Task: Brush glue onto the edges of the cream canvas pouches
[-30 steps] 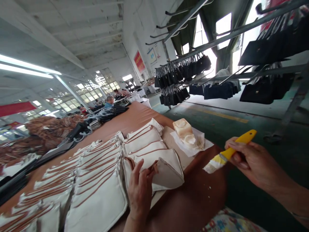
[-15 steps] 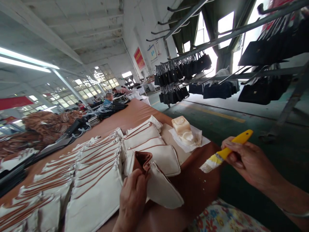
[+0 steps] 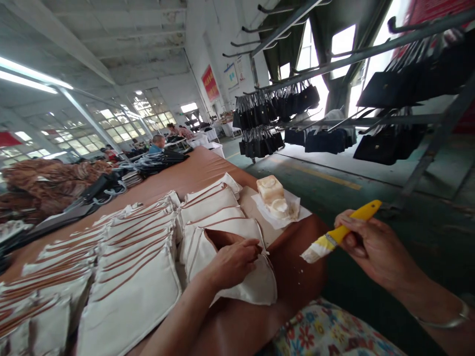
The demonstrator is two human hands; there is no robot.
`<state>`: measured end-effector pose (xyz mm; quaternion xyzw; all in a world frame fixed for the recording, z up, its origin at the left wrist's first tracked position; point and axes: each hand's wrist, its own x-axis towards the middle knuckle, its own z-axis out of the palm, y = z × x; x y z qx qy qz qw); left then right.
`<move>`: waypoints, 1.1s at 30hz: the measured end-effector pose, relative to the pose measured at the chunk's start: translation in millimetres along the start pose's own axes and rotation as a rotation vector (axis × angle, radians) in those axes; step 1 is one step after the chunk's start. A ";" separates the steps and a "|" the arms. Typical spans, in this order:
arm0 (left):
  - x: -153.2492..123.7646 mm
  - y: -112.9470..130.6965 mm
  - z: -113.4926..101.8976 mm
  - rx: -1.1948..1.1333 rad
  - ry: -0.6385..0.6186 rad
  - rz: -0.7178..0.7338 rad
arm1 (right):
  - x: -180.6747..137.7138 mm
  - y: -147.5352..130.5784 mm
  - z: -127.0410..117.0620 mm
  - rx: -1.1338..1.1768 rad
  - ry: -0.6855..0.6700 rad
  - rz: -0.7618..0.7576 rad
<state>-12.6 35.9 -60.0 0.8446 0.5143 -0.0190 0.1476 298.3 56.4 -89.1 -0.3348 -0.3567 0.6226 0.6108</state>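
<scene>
My right hand [image 3: 365, 244] grips a yellow-handled paintbrush [image 3: 343, 231], its bristles coated in a pale paste and pointing down to the left over the table's edge. With closed fingers, my left hand [image 3: 237, 259] pinches the upper edge of an off-white bag piece [image 3: 256, 287] with a brown lining [image 3: 222, 239]. The mouth of this piece gapes beside my wrist. Behind it lie more off-white pieces [image 3: 211, 211], overlapped in a row. A white container [image 3: 270, 190] with pale paste on it stands on a paper sheet [image 3: 291, 217] near the table's right edge.
Rows of overlapped off-white pieces [image 3: 137, 272] cover the left of the brown-topped table [image 3: 208, 168]. Black bags [image 3: 260, 111] hang from a metal rack [image 3: 334, 62] at the right. A brown heap [image 3: 55, 180] and another person [image 3: 157, 144] are farther back.
My left hand has moved right and up along the bag piece's edge, and the mouth has opened wider. My right hand still holds the paintbrush. The view has shifted slightly.
</scene>
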 end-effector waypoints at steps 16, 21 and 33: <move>83.4 -37.6 23.1 -0.237 -0.107 -0.129 | 40.8 37.5 -11.3 -0.063 -0.022 0.017; 69.0 -26.7 15.2 -0.373 -0.108 -0.124 | 43.4 59.0 20.0 -0.390 -0.111 -0.139; 29.7 1.9 10.7 -0.525 -0.017 -0.161 | 35.4 49.7 33.9 -0.604 -0.118 -0.364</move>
